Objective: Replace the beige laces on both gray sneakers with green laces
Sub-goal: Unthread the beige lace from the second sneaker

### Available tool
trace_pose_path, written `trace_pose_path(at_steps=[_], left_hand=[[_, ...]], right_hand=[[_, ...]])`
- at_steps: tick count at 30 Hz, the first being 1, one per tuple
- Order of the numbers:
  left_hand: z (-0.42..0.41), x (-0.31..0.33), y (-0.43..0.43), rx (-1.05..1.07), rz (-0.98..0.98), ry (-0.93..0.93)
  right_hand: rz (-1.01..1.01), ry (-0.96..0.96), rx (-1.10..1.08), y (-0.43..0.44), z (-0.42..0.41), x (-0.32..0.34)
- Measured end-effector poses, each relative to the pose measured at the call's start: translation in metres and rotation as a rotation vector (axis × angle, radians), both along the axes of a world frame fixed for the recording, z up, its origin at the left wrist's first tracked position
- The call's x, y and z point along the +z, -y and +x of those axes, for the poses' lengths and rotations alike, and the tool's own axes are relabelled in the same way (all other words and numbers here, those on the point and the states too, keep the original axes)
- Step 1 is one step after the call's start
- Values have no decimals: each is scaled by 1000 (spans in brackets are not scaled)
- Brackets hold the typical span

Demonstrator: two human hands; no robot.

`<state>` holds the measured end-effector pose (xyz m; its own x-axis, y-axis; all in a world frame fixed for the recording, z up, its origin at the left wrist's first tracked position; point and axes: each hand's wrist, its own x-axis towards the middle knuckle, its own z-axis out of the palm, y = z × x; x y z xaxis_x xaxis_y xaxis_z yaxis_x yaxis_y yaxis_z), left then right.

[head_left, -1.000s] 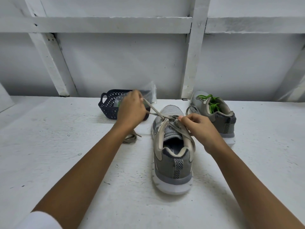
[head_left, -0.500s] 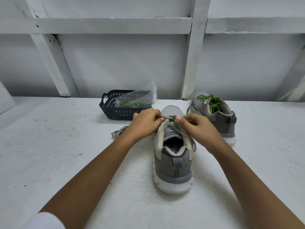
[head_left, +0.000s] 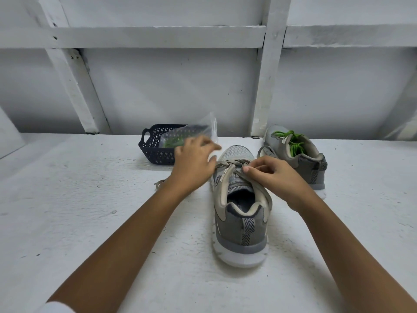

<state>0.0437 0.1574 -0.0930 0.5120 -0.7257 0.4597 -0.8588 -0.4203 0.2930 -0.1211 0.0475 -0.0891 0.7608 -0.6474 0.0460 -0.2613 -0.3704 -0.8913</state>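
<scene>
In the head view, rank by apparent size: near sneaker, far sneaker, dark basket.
1. The near gray sneaker: largest, but also nearest the camera.
2-3. The far sneaker with green laces and the dark basket: unsure; the left hand hides part of the basket.

Near sneaker (head_left: pixel 241 224) beige-laced; far sneaker (head_left: pixel 302 164) green-laced

The left forearm (head_left: pixel 126 233) and right forearm (head_left: pixel 352 240), both bare, reach from the near edge toward the far middle and converge. The left hand (head_left: pixel 194 162) is back-up and smeared by blur, fingers pointing far and right; whether it grips anything cannot be told. The right hand (head_left: pixel 276 177) is just right of it, not touching it, thumb and forefinger tips pressed together pinching the beige lace (head_left: pixel 230 164), other fingers curled. A white sleeve (head_left: pixel 54 307) shows at the near left corner
</scene>
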Motion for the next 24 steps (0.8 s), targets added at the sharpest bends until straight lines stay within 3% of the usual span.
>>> trace_pose_path(at_steps=[3,6,9,16,19,24], left_hand=[[-7,-5,8,-71,124,-104],[-8,-7,12,-67,118,-217],[-9,-6,12,-36,105,-200],[15,8,-10,323,-248,-332],[15,7,-11,309,-161,-277],[-4,0,2,41,82,-96]], right_hand=[[2,-1,1,0,0,1],[8,2,-1,-1,1,0],[13,8,-10,-1,0,0],[25,8,-18,-2,2,0],[20,7,-23,-1,2,-1],[20,10,-19,0,3,-2]])
